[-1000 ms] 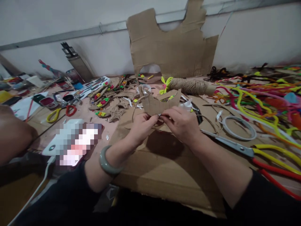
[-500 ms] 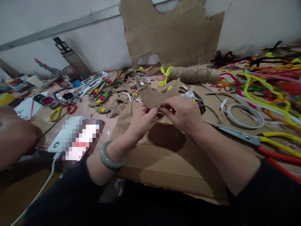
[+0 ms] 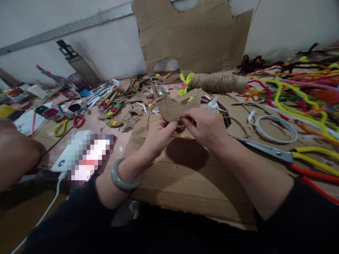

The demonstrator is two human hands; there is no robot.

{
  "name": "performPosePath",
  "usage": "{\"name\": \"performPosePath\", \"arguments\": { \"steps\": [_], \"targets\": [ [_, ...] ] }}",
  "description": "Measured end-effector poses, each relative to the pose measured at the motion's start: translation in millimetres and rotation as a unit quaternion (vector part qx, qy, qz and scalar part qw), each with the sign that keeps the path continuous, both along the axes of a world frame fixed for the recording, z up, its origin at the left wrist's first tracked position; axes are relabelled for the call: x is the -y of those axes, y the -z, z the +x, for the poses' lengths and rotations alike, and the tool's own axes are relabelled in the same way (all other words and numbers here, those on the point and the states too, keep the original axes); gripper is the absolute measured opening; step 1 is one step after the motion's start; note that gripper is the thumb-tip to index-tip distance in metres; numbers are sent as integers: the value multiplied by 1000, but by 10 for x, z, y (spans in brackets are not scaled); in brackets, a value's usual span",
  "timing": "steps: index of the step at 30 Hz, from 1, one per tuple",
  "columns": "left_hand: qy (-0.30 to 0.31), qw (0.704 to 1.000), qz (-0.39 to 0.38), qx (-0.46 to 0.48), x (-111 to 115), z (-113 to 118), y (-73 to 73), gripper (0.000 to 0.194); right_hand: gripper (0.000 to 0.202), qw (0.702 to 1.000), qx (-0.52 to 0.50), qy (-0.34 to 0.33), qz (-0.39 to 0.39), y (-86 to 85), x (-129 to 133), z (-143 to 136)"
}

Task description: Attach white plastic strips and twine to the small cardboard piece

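Note:
My left hand (image 3: 159, 135) and my right hand (image 3: 206, 127) meet at the fingertips over a cardboard sheet (image 3: 185, 180). Both are closed in a pinch; what lies between the fingers is too small to make out. Just behind the fingertips is a cut cardboard piece (image 3: 171, 107). A thin twine loop (image 3: 149, 118) curves beside my left hand. Behind my right hand stands a white glue bottle (image 3: 212, 105). A roll of twine (image 3: 214, 82) with a yellow-green bow lies farther back.
Large scissors (image 3: 278, 153) and a tape roll (image 3: 277, 129) lie right, before colourful pipe cleaners (image 3: 299, 91). Left are a phone (image 3: 92, 158), a white power bank (image 3: 72, 150), small scissors (image 3: 61, 127), decorated twine pieces (image 3: 113, 109) and another person's arm (image 3: 17, 155). Tall cardboard (image 3: 196, 38) stands behind.
My hands stay together at nearly the same place, with the right fingers slightly shifted. The view has moved a little, so the things at the left appear slightly farther left.

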State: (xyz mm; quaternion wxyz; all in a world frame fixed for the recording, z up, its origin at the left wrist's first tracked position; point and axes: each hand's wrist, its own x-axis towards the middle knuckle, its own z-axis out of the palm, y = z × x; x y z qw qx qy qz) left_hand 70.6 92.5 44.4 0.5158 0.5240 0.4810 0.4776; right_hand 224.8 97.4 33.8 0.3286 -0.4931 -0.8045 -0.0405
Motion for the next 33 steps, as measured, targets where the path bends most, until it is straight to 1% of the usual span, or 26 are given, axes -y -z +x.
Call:
{"name": "performPosePath", "arguments": {
  "steps": [4, 6, 10, 13, 18, 22, 25, 28, 33],
  "targets": [
    [-3, 999, -24, 25, 11, 24, -34, 12, 20, 1000, -6, -11, -8, 6, -12, 11],
    [3, 999, -21, 37, 13, 28, -28, 10, 19, 1000, -1, -8, -9, 3, -7, 9],
    [16, 999, -10, 44, 12, 17, 8, 9, 19, 1000, 9, 10, -14, -7, 10, -7],
    [14, 999, -12, 37, 8, 7, 22, 10, 20, 999, 12, 19, -25, -20, 23, -22],
    [7, 1000, -22, 13, 10, 13, 2, 10, 20, 998, 31, 39, -40, -67, 47, -45],
    [10, 999, -24, 33, 20, 23, -11, 11, 24, 997, 37, 56, -48, -93, 41, -38],
    [8, 998, -29, 53, 18, 16, 1, 12, 22, 997, 24, 39, -60, -94, 27, -24],
    [4, 998, -26, 52, 11, 4, 23, 11, 22, 998, 19, 18, -64, -86, 24, -15],
    [9, 999, -9, 51, 10, 6, 42, 11, 21, 998, 34, 26, -41, -80, 43, -20]
  ]
}}
